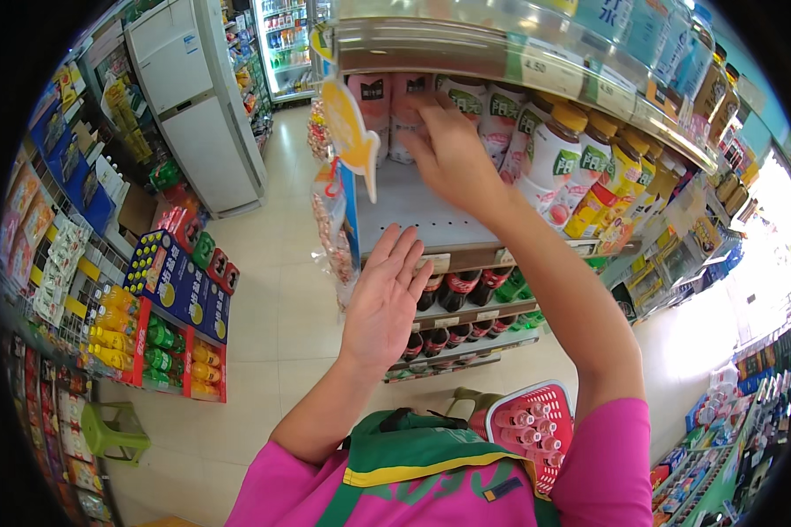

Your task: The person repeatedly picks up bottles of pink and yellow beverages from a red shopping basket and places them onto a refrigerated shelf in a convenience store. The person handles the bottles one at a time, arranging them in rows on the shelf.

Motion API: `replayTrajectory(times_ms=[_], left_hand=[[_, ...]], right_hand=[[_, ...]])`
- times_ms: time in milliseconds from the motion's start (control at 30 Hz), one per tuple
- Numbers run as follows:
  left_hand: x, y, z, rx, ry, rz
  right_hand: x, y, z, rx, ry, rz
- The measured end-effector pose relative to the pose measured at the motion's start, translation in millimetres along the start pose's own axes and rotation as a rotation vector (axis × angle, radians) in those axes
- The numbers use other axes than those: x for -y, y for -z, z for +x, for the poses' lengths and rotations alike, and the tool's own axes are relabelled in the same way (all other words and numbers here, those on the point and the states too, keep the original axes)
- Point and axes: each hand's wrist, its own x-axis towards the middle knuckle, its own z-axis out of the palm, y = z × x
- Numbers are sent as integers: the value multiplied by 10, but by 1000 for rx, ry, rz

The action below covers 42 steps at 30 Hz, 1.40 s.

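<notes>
My right hand (453, 148) reaches into a shelf compartment, fingers bent and thumb spread. Its fingertips overlap a pink bottle (405, 128) at the back; whether they touch it is unclear. Beside that bottle stands another pink bottle (371, 109). White bottles with green labels and orange caps (555, 155) stand in rows to the right of this hand, partly hidden by it. In front of the bare grey shelf board (402, 197), my left hand (383, 306) is raised with its palm showing. It holds nothing, and its fingertips overlap the shelf's front edge.
Cola bottles (460, 290) fill the lower shelves. A red basket (563, 402) of pink-capped bottles stands on the floor by my body. Bagged snacks (333, 230) hang at the shelf's left end. Leftward are stacked drinks (171, 342), a green stool (115, 431) and a white refrigerator (194, 125).
</notes>
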Motion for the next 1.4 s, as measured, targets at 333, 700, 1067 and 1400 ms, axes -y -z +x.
replayTrajectory(times_ms=[333, 700, 1067, 1400], left_hand=[[-80, 54, 54, -70, 28, -8], [-41, 69, 97, -89, -16, -40], [23, 58, 237, -224, -52, -229], [342, -284, -170, 76, 123, -66]], right_hand=[[-947, -655, 834, 116, 146, -596], [-411, -346, 534, 88, -115, -69], [582, 674, -469, -74, 79, -58], [1536, 2125, -1209, -267, 107, -186]])
